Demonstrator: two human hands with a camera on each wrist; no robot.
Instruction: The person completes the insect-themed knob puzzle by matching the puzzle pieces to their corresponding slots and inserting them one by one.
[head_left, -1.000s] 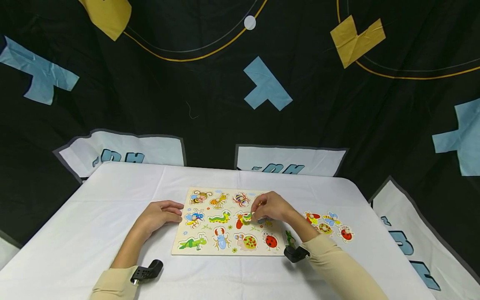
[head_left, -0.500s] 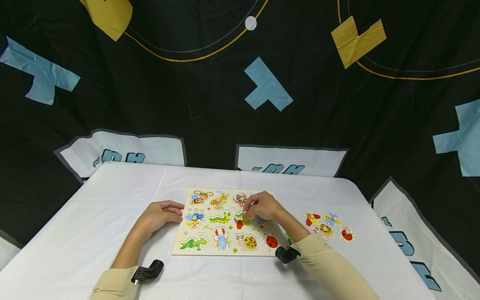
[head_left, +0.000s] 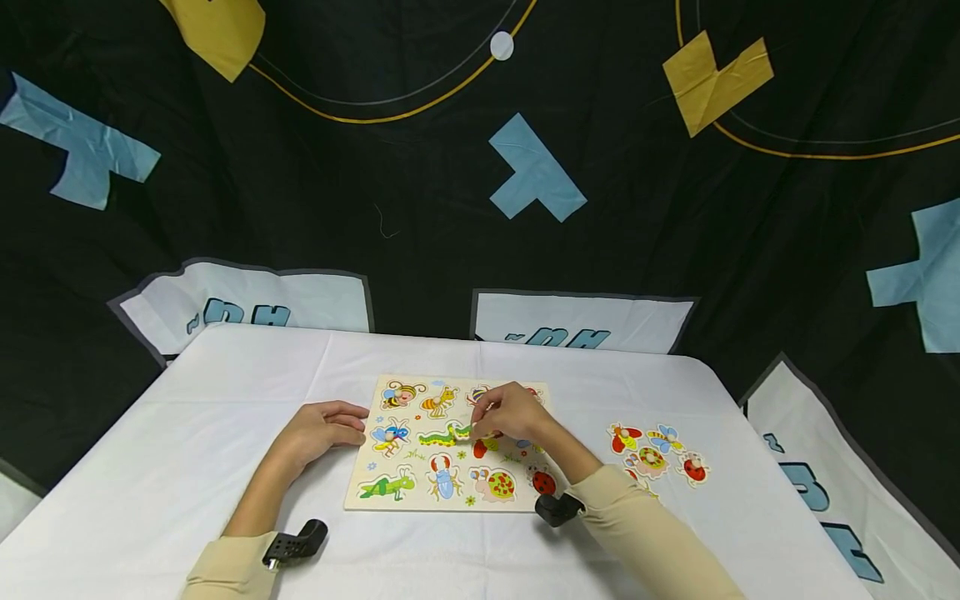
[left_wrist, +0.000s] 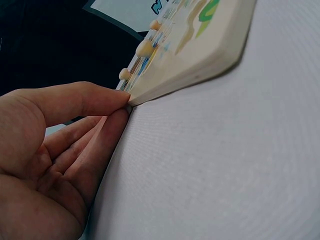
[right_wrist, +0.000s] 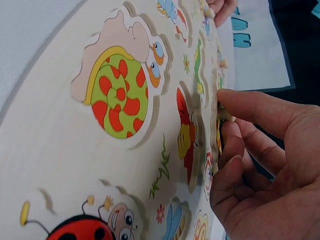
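My right hand (head_left: 513, 412) is over the middle of a wooden insect puzzle board (head_left: 412, 502). Its thumb and fingers pinch a green caterpillar piece (head_left: 460, 431) just above the caterpillar-shaped spot in the board's middle row. In the right wrist view the piece's knob (right_wrist: 227, 114) shows between the fingertips, while most of the piece is hidden behind them. My left hand (head_left: 318, 433) lies at the board's left edge, fingers fairly straight. In the left wrist view its fingertips (left_wrist: 121, 98) touch the edge near the corner.
Several loose insect pieces, including a ladybug piece (head_left: 693, 469) and a snail piece (head_left: 647, 461), lie on the white tablecloth (head_left: 420, 554) right of the board. Knobbed pieces such as a bee (head_left: 400, 394) sit on the board. A black cloth backdrop (head_left: 420, 233) hangs behind the table.
My right hand has moved left across the board with the caterpillar piece, from over the butterfly-shaped recess to the caterpillar spot. My left hand has stayed at the board's edge.
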